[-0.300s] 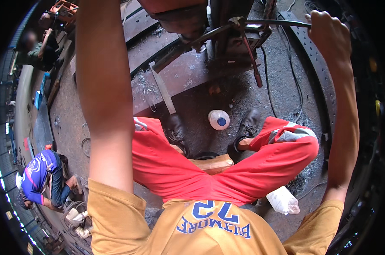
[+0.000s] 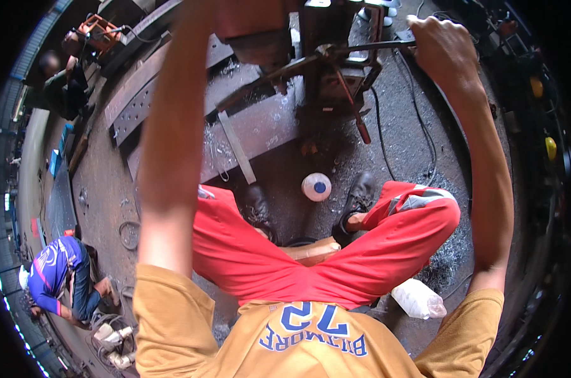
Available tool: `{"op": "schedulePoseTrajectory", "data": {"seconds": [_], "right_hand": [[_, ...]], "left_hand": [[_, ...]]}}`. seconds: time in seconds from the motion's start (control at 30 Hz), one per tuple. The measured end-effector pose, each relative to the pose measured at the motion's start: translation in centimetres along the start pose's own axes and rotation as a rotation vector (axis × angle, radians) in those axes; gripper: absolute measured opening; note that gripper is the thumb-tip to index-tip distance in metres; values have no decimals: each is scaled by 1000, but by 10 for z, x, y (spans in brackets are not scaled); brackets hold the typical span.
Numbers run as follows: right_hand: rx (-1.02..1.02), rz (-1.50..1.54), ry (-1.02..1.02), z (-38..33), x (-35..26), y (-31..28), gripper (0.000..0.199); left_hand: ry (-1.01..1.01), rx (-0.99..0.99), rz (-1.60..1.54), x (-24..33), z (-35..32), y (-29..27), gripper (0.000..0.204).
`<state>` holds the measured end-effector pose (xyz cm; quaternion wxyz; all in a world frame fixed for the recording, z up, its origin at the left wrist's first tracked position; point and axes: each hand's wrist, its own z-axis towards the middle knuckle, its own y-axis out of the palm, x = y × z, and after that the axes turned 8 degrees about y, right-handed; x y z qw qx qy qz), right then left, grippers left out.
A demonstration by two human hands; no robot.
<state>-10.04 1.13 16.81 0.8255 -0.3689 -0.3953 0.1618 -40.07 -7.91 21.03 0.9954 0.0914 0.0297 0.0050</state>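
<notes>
My right hand (image 2: 443, 47) is closed around the end of one arm of a spoked feed handle (image 2: 325, 51). Another spoke (image 2: 355, 104) with a reddish grip points down toward my feet, and a third reaches left. The handle is on a drill-like machine (image 2: 254, 28) with a dark red body, standing over steel plates. My left forearm (image 2: 175, 132) stretches up past the top edge, so the left hand is out of sight. A flat metal bar (image 2: 237, 148) lies on the plate nearest me, beside some bent wire.
Between my black shoes (image 2: 359, 195) stands a plastic bottle (image 2: 317, 187) with a blue cap. I sit over a wooden block (image 2: 314, 251). A white plastic container (image 2: 418, 299) lies at my right, near metal shavings. Black cables (image 2: 386, 138) cross the floor; another person (image 2: 62, 277) crouches at left.
The whole view has shifted, with the machine now lower and further left. My right hand keeps its hold, and the spoked handle has turned slightly counterclockwise. More punched steel shows at left.
</notes>
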Motion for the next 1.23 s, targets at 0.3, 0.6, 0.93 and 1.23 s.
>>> {"op": "schedulePoseTrajectory", "data": {"seconds": [0.3,0.6,0.93,1.23], "right_hand": [[471,738,-24,-3,-15,-30,60],[-374,487,195,-91,23,41,42],[-182,215,-43,-45,28,-8,32],[-125,343,-69,-46,22,8,28]], "left_hand": [[-1190,-322,-1072,118,-85,-26,60],[-1505,253,-1313,62,-94,-97,61],[-1453,336,-852,10,-129,-148,28],[-1440,269,-895,-20,-157,-153,29]]}}
